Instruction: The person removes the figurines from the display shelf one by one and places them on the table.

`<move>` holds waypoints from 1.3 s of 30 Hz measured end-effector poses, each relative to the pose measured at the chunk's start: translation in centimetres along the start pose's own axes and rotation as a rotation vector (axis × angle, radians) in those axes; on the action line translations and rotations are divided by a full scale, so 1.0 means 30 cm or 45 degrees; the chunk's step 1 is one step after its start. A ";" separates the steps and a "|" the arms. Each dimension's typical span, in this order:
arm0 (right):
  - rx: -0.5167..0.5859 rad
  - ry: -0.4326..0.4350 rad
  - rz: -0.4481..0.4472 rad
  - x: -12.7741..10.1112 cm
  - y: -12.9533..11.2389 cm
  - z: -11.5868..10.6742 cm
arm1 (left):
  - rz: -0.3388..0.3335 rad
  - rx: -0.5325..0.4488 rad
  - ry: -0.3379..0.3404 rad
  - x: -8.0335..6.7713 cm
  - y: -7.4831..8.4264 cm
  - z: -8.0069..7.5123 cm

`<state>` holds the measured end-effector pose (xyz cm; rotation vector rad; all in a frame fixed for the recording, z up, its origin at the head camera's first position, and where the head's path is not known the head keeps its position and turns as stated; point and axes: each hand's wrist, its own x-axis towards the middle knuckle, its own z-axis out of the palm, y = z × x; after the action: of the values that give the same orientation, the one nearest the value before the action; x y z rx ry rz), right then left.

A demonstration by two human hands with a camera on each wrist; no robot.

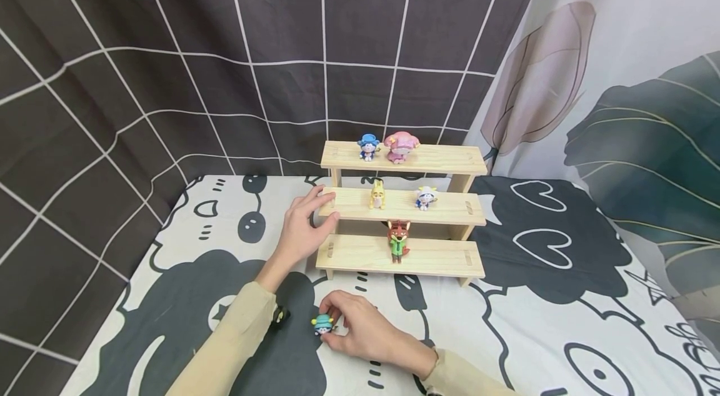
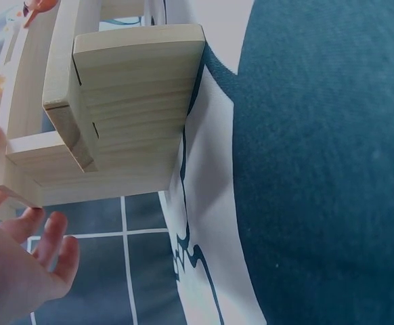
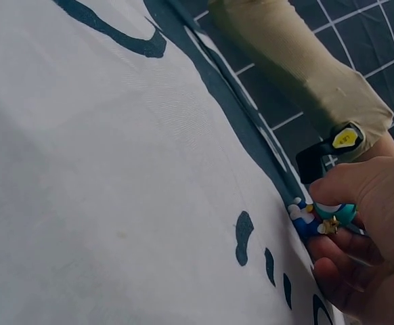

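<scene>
A three-step wooden shelf stands on the patterned cloth. My left hand holds the left end of its middle step, thumb on top; in the left wrist view the shelf's side panel fills the frame with my fingers beside it. My right hand pinches a small teal-hatted figurine on the cloth in front of the shelf; the right wrist view shows the figurine between my fingertips. On the shelf stand a fox figurine, a yellow one, a white one, a blue one and a pink one.
A black-and-white cartoon cloth covers the table. A dark grid-patterned curtain hangs behind and to the left, a leaf-print curtain to the right. A small black tag sits on my left sleeve.
</scene>
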<state>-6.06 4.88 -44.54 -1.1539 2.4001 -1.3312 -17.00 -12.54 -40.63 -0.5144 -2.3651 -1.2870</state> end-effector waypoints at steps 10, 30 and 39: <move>-0.027 0.007 -0.009 0.000 -0.003 0.001 | -0.002 -0.003 0.001 -0.001 0.001 0.000; -0.011 0.020 -0.055 -0.007 0.005 -0.013 | -0.014 0.009 -0.007 0.002 -0.004 -0.001; -0.022 0.049 -0.046 -0.012 -0.004 -0.046 | -0.002 0.007 -0.003 0.000 0.000 -0.003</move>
<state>-6.39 6.00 -43.71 -1.1929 2.4330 -1.3581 -17.00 -12.62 -40.59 -0.5122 -2.3707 -1.2810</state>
